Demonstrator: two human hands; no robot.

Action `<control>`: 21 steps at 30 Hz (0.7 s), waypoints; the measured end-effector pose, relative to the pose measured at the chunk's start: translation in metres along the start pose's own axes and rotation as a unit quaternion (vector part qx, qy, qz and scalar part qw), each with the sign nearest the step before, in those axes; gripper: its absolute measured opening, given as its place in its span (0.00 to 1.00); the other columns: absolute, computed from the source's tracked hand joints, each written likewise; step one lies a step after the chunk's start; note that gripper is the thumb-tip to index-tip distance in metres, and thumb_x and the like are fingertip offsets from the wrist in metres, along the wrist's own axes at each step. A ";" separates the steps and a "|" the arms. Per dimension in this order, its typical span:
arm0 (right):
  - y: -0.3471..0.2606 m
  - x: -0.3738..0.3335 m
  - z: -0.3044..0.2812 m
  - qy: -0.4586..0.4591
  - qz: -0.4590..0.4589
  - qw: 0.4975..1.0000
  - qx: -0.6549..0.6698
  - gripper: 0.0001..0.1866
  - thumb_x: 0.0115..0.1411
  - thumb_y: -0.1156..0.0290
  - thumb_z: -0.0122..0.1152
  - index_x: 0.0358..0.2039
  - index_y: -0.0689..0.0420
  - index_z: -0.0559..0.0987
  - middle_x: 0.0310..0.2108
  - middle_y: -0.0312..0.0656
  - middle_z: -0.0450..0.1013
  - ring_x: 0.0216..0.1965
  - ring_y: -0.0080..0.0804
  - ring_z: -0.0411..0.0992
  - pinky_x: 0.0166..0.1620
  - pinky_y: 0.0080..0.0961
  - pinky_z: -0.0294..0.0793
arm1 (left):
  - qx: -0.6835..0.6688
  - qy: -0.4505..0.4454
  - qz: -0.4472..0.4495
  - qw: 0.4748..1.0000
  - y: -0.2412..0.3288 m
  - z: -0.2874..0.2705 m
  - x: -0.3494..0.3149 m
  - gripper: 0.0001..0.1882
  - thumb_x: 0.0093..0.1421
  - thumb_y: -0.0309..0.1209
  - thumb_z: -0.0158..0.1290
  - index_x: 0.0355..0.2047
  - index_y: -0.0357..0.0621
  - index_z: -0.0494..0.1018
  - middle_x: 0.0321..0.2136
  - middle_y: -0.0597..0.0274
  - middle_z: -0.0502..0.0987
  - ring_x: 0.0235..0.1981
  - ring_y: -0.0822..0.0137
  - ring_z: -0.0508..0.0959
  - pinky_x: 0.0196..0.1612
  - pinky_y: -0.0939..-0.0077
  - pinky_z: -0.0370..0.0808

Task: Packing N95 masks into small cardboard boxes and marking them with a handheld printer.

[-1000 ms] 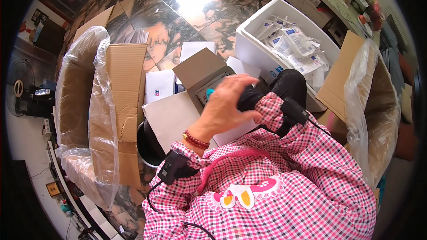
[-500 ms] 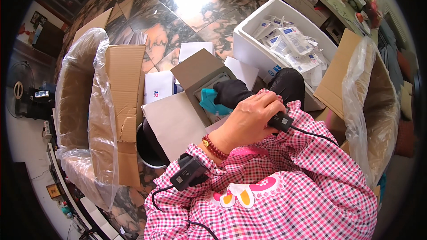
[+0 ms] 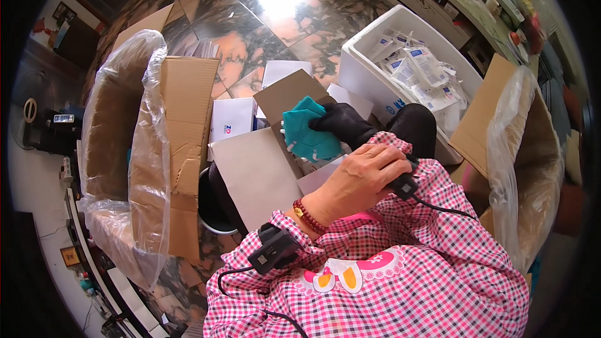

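My right hand (image 3: 344, 126), in a black glove, grips a fanned bunch of teal folded face masks (image 3: 307, 130), with small white bits along their edges. It holds them over an open carton (image 3: 294, 95) with its flaps spread. My bare left hand (image 3: 369, 172), with a dark red bead bracelet at the wrist, reaches across. Its fingers are wrapped round my right sleeve cuff (image 3: 394, 143), beside a small black device (image 3: 405, 183) with a cable. Another black device (image 3: 274, 251) is strapped to my left forearm.
To the left stands a large cardboard box (image 3: 184, 119) with a clear plastic liner; a similar lined box (image 3: 526, 156) is at right. A white foam box (image 3: 375, 72) holds several sealed packets (image 3: 426, 66). Small white boxes (image 3: 231, 117) and a dark bin (image 3: 216, 203) surround the carton.
My right hand has lifted the teal masks up from the carton, and they now show more fully. My left hand stays on the right cuff. The view has shifted slightly.
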State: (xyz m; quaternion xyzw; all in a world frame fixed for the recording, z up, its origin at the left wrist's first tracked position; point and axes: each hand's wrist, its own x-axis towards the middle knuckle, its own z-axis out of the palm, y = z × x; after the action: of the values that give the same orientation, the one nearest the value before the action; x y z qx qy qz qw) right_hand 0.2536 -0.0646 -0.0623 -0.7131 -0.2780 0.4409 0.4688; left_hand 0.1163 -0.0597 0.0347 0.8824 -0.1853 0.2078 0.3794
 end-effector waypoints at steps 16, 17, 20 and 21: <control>-0.021 -0.043 -0.049 -0.105 0.042 0.990 0.089 0.26 0.58 0.70 0.66 0.56 0.63 0.73 0.47 0.45 0.77 0.47 0.31 0.75 0.55 0.30 0.71 | -0.119 0.180 -0.276 0.937 -0.069 -0.063 -0.071 0.28 0.54 0.21 0.64 0.56 0.45 0.71 0.44 0.60 0.78 0.45 0.68 0.78 0.50 0.74 0.76; -0.015 -0.043 -0.049 -0.104 0.043 0.990 0.089 0.26 0.58 0.70 0.66 0.56 0.63 0.73 0.47 0.45 0.77 0.47 0.31 0.75 0.55 0.30 0.71 | -0.142 0.203 -0.322 0.914 -0.072 -0.062 -0.075 0.23 0.55 0.22 0.63 0.52 0.43 0.74 0.39 0.62 0.80 0.39 0.72 0.80 0.45 0.77 0.77; -0.012 -0.046 -0.047 -0.093 0.026 0.992 0.080 0.29 0.57 0.65 0.68 0.58 0.58 0.73 0.48 0.45 0.77 0.47 0.35 0.75 0.53 0.33 0.73 | -0.160 0.203 -0.329 0.908 -0.071 -0.058 -0.073 0.15 0.57 0.20 0.61 0.45 0.41 0.76 0.33 0.65 0.80 0.32 0.77 0.79 0.40 0.82 0.77; -0.019 -0.048 -0.043 -0.090 0.026 0.996 -0.009 0.29 0.57 0.66 0.68 0.59 0.57 0.73 0.48 0.46 0.77 0.48 0.37 0.75 0.53 0.34 0.73 | -0.174 0.185 -0.348 0.902 -0.070 -0.058 -0.075 0.14 0.57 0.20 0.61 0.44 0.40 0.75 0.33 0.65 0.80 0.33 0.77 0.78 0.40 0.82 0.77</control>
State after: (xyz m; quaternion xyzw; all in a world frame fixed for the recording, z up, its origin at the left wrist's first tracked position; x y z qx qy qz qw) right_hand 0.2702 -0.1139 -0.0197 -0.6819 -0.3043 0.5127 0.4237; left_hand 0.0734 0.0419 -0.0086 0.7564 0.1737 0.1862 0.6026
